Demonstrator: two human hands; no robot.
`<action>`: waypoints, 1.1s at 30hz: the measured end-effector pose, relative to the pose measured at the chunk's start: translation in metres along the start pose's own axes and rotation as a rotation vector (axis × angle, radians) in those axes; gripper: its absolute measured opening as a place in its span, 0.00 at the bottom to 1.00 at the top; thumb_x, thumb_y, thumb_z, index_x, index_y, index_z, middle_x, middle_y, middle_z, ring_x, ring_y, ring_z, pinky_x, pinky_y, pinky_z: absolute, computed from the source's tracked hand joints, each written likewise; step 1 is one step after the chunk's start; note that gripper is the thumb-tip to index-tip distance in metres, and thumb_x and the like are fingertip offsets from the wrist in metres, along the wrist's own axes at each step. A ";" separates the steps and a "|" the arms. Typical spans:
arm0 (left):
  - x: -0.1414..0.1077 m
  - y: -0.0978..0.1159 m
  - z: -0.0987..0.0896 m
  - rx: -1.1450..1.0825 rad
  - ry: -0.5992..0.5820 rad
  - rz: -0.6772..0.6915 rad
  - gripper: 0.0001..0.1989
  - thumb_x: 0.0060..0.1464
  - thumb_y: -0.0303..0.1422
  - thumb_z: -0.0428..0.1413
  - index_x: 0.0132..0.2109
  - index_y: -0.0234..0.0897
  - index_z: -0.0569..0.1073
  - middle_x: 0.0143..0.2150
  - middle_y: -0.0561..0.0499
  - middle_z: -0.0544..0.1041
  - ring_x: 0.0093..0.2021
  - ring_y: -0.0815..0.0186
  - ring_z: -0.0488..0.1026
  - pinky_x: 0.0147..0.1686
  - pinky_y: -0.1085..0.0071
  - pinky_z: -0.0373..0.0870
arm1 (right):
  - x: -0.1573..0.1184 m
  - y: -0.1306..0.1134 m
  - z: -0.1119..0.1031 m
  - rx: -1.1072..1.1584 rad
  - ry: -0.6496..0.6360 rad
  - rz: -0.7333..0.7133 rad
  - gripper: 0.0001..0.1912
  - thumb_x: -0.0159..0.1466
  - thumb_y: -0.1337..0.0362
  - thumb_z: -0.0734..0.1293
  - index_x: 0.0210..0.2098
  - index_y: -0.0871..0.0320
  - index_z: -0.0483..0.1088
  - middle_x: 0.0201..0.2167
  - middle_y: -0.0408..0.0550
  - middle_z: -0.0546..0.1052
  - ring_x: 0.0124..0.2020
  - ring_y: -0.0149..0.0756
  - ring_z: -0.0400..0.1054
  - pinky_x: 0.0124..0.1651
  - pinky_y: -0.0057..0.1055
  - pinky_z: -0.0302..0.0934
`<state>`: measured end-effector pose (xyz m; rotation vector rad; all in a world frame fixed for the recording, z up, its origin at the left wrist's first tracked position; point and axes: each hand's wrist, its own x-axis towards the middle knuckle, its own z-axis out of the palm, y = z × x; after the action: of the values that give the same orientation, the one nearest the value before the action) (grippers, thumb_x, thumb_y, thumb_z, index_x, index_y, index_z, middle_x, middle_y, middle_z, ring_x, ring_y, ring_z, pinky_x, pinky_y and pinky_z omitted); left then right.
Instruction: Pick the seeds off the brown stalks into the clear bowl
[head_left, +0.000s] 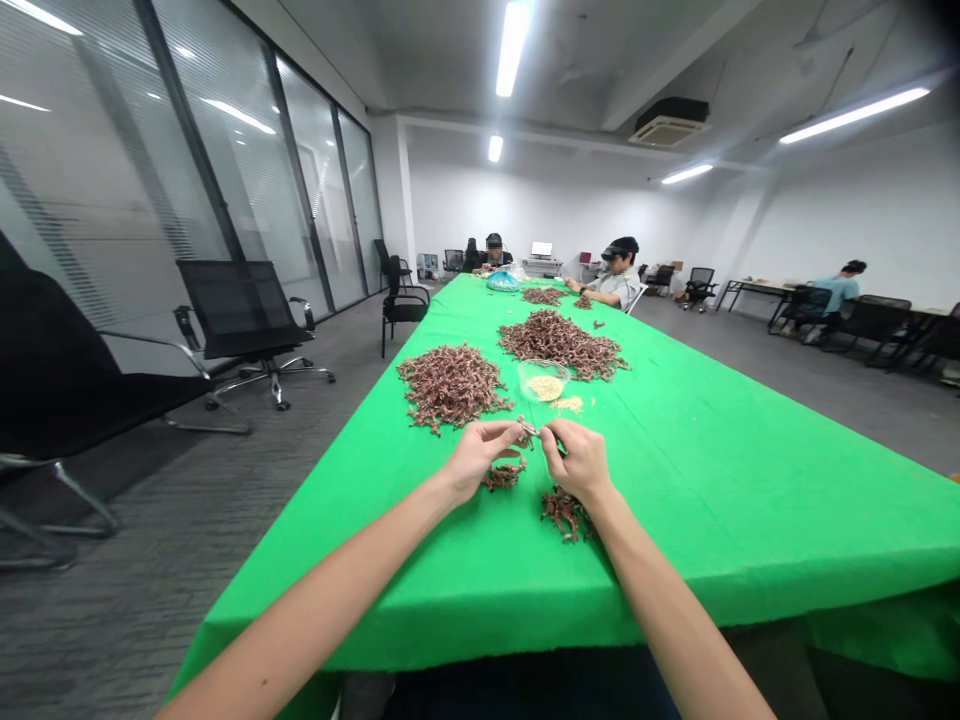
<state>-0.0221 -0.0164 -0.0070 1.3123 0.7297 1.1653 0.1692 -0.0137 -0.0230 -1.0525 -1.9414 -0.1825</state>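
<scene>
Left hand [480, 460] and right hand [577, 462] are close together above a green cloth [750, 500] covering a long table. Fingers on both hands are pressed together, pinching a small silvery metal piece [530, 430] between them; it is too small to identify, and a brown bit may be caught at its end. A loose little pile of reddish-brown twisted twiggy pieces [504, 477] lies right under the left hand, and a second rough pile [564, 513] sits just below the right hand.

Further up the cloth are two large, tangled heaps of the same dry, knobbly pieces [452, 386] [561, 343]. A clear plastic bowl [543, 380] holds pale grains [546, 388], with a small spill of pale crumbs [568, 404] just beside it. A smaller brown heap [543, 296] and a blue bag [502, 282] lie further along. A seated co-worker [619, 272] works at the table's far right side, another person [493, 256] sits at the far end, and black mesh office chairs [238, 310] stand along the glass wall.
</scene>
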 end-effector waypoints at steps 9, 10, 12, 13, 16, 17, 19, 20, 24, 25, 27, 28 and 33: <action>0.000 -0.004 -0.001 0.001 0.023 -0.016 0.18 0.50 0.44 0.64 0.42 0.35 0.82 0.42 0.42 0.81 0.41 0.61 0.77 0.39 0.69 0.72 | 0.000 -0.001 0.002 -0.082 0.008 -0.019 0.19 0.71 0.57 0.56 0.29 0.56 0.70 0.24 0.47 0.74 0.27 0.32 0.66 0.32 0.29 0.51; 0.000 -0.004 -0.001 0.007 0.030 -0.012 0.18 0.50 0.44 0.65 0.42 0.35 0.82 0.42 0.42 0.82 0.41 0.61 0.77 0.40 0.69 0.72 | 0.000 -0.002 0.001 -0.095 0.008 -0.022 0.20 0.71 0.57 0.56 0.28 0.56 0.70 0.23 0.47 0.73 0.26 0.32 0.65 0.31 0.29 0.50; 0.001 -0.004 -0.001 0.038 0.053 0.013 0.17 0.49 0.44 0.65 0.41 0.35 0.82 0.41 0.42 0.82 0.41 0.61 0.77 0.39 0.69 0.72 | 0.001 -0.004 0.002 -0.114 0.011 -0.020 0.20 0.71 0.57 0.55 0.27 0.56 0.69 0.22 0.46 0.73 0.24 0.31 0.64 0.30 0.29 0.48; 0.001 -0.003 -0.001 0.067 0.070 0.035 0.17 0.49 0.44 0.65 0.41 0.36 0.83 0.41 0.43 0.82 0.40 0.60 0.77 0.39 0.68 0.72 | 0.001 -0.005 0.002 -0.119 0.015 -0.014 0.21 0.71 0.58 0.55 0.26 0.56 0.68 0.21 0.46 0.72 0.24 0.31 0.63 0.30 0.30 0.48; 0.000 0.002 0.001 0.174 0.108 0.129 0.17 0.48 0.44 0.65 0.40 0.35 0.83 0.40 0.44 0.83 0.40 0.58 0.78 0.41 0.66 0.73 | 0.002 -0.009 0.003 -0.116 0.019 0.015 0.22 0.71 0.57 0.55 0.24 0.56 0.67 0.20 0.45 0.71 0.21 0.30 0.61 0.29 0.30 0.46; 0.000 0.005 0.001 0.205 0.114 0.166 0.17 0.48 0.43 0.65 0.40 0.36 0.83 0.40 0.44 0.83 0.41 0.57 0.78 0.43 0.65 0.73 | 0.002 -0.010 0.003 -0.108 0.018 0.026 0.22 0.71 0.57 0.55 0.23 0.56 0.66 0.19 0.45 0.71 0.21 0.29 0.60 0.29 0.30 0.45; -0.001 0.009 0.002 0.261 0.121 0.237 0.16 0.49 0.42 0.65 0.41 0.36 0.83 0.42 0.45 0.83 0.44 0.56 0.78 0.47 0.64 0.72 | 0.003 -0.011 0.003 -0.082 0.020 0.047 0.23 0.71 0.57 0.55 0.22 0.56 0.64 0.18 0.44 0.70 0.19 0.29 0.58 0.28 0.30 0.45; -0.002 0.010 0.002 0.291 0.126 0.268 0.15 0.50 0.42 0.65 0.41 0.37 0.83 0.43 0.45 0.83 0.45 0.56 0.78 0.47 0.64 0.72 | 0.003 -0.012 0.003 -0.065 0.023 0.058 0.23 0.71 0.57 0.56 0.21 0.56 0.64 0.17 0.44 0.69 0.19 0.29 0.57 0.28 0.30 0.44; -0.004 0.013 0.003 0.403 0.155 0.362 0.12 0.52 0.40 0.63 0.40 0.38 0.83 0.45 0.44 0.82 0.49 0.55 0.76 0.48 0.63 0.72 | 0.004 -0.015 0.002 -0.017 0.029 0.096 0.23 0.71 0.57 0.56 0.20 0.56 0.62 0.16 0.43 0.67 0.17 0.29 0.55 0.28 0.31 0.43; -0.005 0.014 0.003 0.418 0.161 0.382 0.12 0.52 0.39 0.63 0.41 0.39 0.83 0.45 0.44 0.82 0.50 0.55 0.76 0.50 0.62 0.71 | 0.005 -0.015 0.002 -0.011 0.026 0.103 0.23 0.71 0.57 0.56 0.20 0.56 0.62 0.15 0.43 0.67 0.17 0.29 0.55 0.28 0.31 0.43; -0.005 0.014 0.003 0.427 0.177 0.409 0.11 0.51 0.39 0.64 0.41 0.40 0.83 0.45 0.44 0.82 0.50 0.55 0.76 0.55 0.60 0.69 | 0.005 -0.015 0.003 -0.002 0.019 0.114 0.23 0.71 0.56 0.55 0.20 0.56 0.63 0.15 0.43 0.67 0.17 0.29 0.55 0.27 0.31 0.43; -0.005 0.014 0.003 0.423 0.184 0.413 0.11 0.51 0.38 0.64 0.41 0.40 0.83 0.45 0.44 0.82 0.50 0.55 0.76 0.56 0.59 0.68 | 0.005 -0.015 0.003 0.002 0.016 0.118 0.24 0.71 0.56 0.55 0.20 0.56 0.63 0.15 0.43 0.67 0.17 0.29 0.55 0.27 0.31 0.43; -0.001 0.012 0.002 0.395 0.176 0.378 0.12 0.50 0.39 0.65 0.41 0.39 0.83 0.44 0.45 0.82 0.49 0.55 0.76 0.57 0.58 0.67 | 0.005 -0.014 0.004 0.009 0.011 0.133 0.25 0.71 0.55 0.55 0.20 0.56 0.64 0.15 0.44 0.68 0.17 0.29 0.56 0.27 0.31 0.43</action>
<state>-0.0239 -0.0198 0.0047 1.7464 0.8967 1.5044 0.1551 -0.0170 -0.0181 -1.1683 -1.8531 -0.1052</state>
